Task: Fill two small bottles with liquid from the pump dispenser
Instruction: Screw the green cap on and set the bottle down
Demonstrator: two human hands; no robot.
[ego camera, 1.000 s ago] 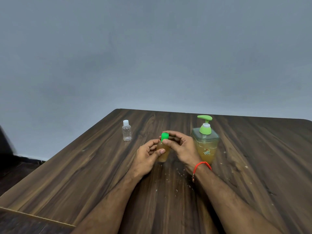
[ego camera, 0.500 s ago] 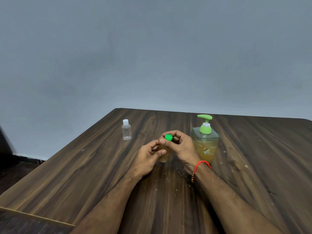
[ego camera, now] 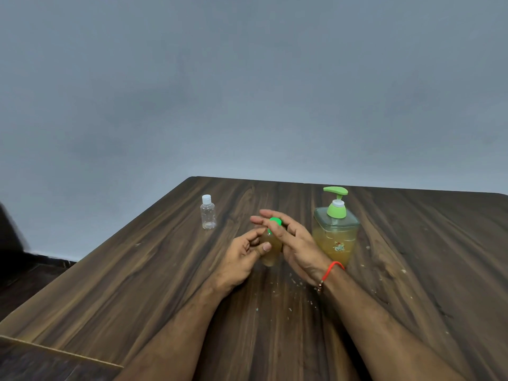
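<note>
A small bottle point(ego camera: 270, 251) of amber liquid stands at the table's middle, and my left hand point(ego camera: 240, 258) grips its body from the left. Its green cap point(ego camera: 275, 221) sits on top. My right hand point(ego camera: 298, 243) is beside the bottle on the right, fingers stretched out flat past the cap and thumb lying against the neck; it grips nothing. The pump dispenser point(ego camera: 336, 237), clear with a green pump and amber liquid in its lower half, stands just right of my right hand. An empty clear bottle point(ego camera: 208, 214) with a white cap stands upright at the back left.
The dark wooden table point(ego camera: 426, 270) has small crumbs or droplets scattered in front of the bottle and near the dispenser. A grey wall rises behind the table's far edge. The table's left edge runs diagonally, with dark floor beyond it.
My right hand's fingers were curled around the green cap; now they are straightened out and spread. The left hand keeps its hold on the filled bottle.
</note>
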